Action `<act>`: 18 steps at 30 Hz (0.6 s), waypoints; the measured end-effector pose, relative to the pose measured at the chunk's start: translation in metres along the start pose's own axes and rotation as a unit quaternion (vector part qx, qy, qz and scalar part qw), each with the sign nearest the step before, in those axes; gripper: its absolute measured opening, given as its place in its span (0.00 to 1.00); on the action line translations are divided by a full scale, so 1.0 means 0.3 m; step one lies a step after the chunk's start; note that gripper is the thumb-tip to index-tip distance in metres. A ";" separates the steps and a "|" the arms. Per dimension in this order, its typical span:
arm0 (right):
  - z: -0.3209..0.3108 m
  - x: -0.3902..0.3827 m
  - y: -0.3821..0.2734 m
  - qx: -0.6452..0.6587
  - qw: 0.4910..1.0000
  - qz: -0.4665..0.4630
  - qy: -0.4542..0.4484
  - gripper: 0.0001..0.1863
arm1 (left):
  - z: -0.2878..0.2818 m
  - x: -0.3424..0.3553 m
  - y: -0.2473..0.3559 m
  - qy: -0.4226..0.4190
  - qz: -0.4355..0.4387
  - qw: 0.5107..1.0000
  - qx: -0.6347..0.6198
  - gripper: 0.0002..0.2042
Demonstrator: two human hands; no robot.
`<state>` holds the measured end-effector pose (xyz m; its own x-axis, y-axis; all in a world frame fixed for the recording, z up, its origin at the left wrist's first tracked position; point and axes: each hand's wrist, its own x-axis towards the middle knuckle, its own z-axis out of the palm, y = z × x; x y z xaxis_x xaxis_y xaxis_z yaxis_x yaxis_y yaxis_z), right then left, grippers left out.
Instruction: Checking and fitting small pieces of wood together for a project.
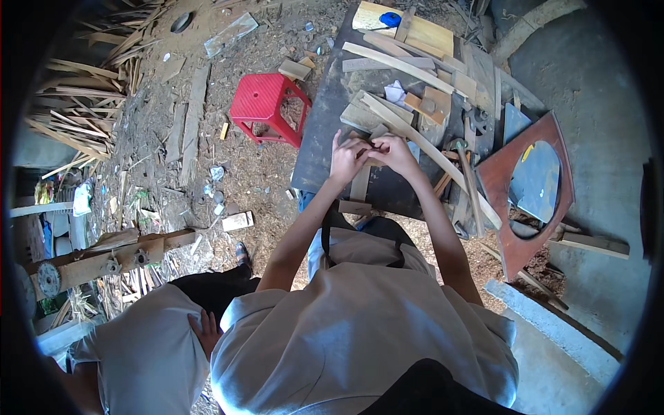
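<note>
My left hand (351, 156) and my right hand (395, 153) meet over the near part of a dark workbench (315, 162). Their fingertips are pinched together, and whatever lies between them is too small and too covered to make out. Just beyond the fingers is a grey wooden board (355, 116). A long pale wooden strip (432, 153) slants past my right hand toward the lower right. Below the hands, a short flat piece of wood (360, 185) lies near the bench's front edge. A hammer (470, 181) rests to the right of my right wrist.
At the bench's left side stands a red plastic stool (260, 98). Boards and a blue tape measure (390, 19) lie at the far end. A reddish-brown panel with an oval hole (496, 181) leans at right. Another person (149, 346) is close on my left. Wood scraps litter the floor.
</note>
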<state>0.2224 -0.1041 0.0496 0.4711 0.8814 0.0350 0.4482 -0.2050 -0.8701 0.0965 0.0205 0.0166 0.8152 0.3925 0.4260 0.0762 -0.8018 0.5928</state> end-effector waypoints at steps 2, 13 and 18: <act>-0.019 -0.006 -0.016 0.000 1.000 0.018 -0.005 0.13 | -0.005 -0.003 0.005 -0.009 0.010 1.000 0.004 0.05; -0.017 0.026 -0.022 -0.065 0.997 -0.017 -0.039 0.07 | -0.007 -0.010 -0.001 0.017 -0.013 0.999 -0.027 0.05; -0.019 0.030 -0.043 -0.060 0.997 -0.034 -0.023 0.07 | -0.034 -0.014 0.002 -0.001 -0.013 0.997 -0.075 0.07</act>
<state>0.2251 -0.0958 0.0640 0.4035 0.9126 0.0665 0.5667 -0.1921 -0.8012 0.0871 0.0230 0.0222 0.8157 0.4103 0.4077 0.0097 -0.7145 0.6996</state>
